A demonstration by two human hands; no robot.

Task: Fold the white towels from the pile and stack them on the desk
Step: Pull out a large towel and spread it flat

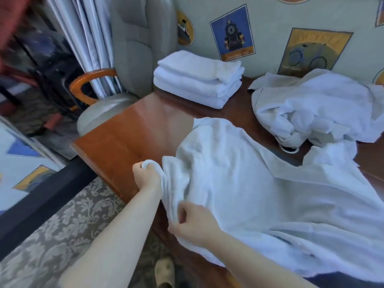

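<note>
Big white terry towel [270,194] lies spread & rumpled over the near part of the desk [128,142], soft looped nap, its near edge hanging off the front. Left hand [146,175] is a fist w/ a bunched corner of that towel gripped in it, cloth poking out the top of the fist, just above the desk's front-left edge. Right hand [195,223] has fingers curled, pinching a fold of the same towel's edge, close beside the left forearm. Both arms bare.

Desk is glossy reddish-brown wood, rectangular, hard corner at left, light glare on the top. At the back-left corner sits a neat stack of folded towels [197,80], thick, rounded fold edges facing front; looks like 3 layers, can't be sure. At back right, the unfolded pile [311,109] of white towels, crumpled in loose heaps, against the wall. A small round white-rimmed thing [289,150] peeks from under the pile; can't tell what it is.

Left of the desk, a grey padded armchair [135,44] w/ a curved wooden arm. Wall has pale paper w/ vintage poster prints: a blue one w/ a black locomotive [232,32], a yellow one w/ a bicycle [311,53]; lettering too blurred to read. Floor carpet [62,225] is grey w/ pale damask scrolls.
</note>
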